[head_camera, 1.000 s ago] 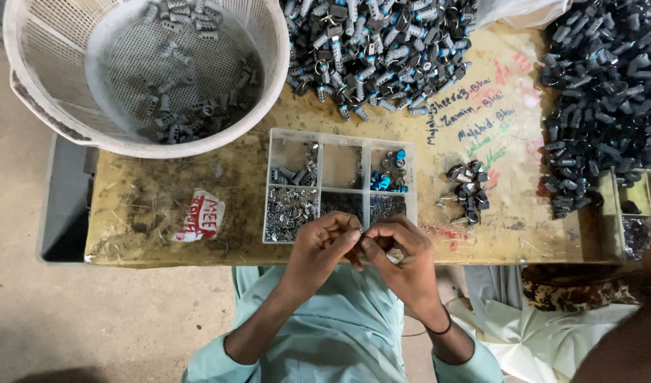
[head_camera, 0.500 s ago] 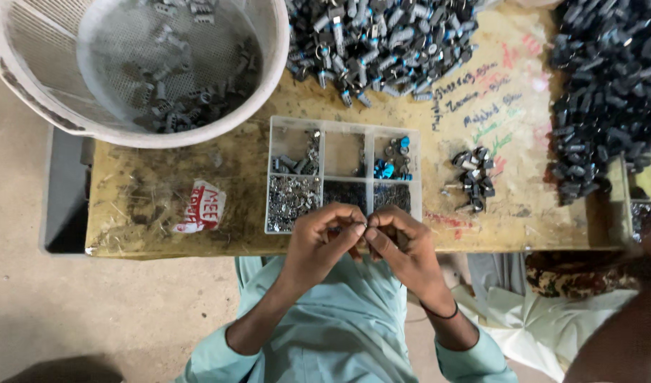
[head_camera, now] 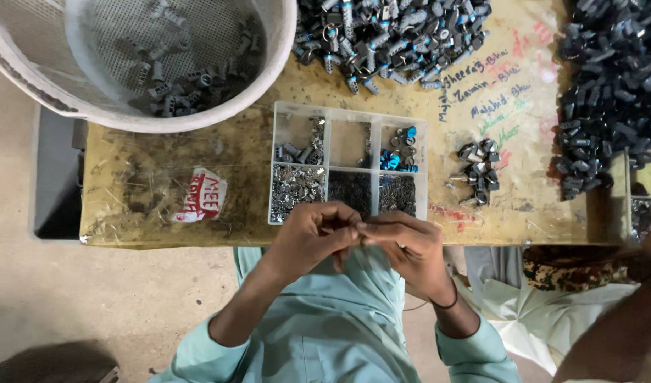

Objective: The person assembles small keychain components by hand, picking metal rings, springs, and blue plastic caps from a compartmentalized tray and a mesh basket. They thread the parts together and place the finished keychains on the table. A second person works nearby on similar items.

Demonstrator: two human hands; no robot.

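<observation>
Your left hand (head_camera: 313,237) and right hand (head_camera: 403,248) pinch together one tiny part, hidden by the fingertips; it seems light, hard and slippery, so grip its sides firmly.

A worn yellowish desk (head_camera: 155,170) fills the upper frame. At upper left a white mesh basket (head_camera: 272,64) rests on it. At centre stands a clear compartment tray (head_camera: 327,138). Heaps of dark small parts (head_camera: 382,35) lie at top centre and right (head_camera: 609,85); a small cluster (head_camera: 480,170) sits between, a red-and-white sticker (head_camera: 201,195) lower left.
</observation>
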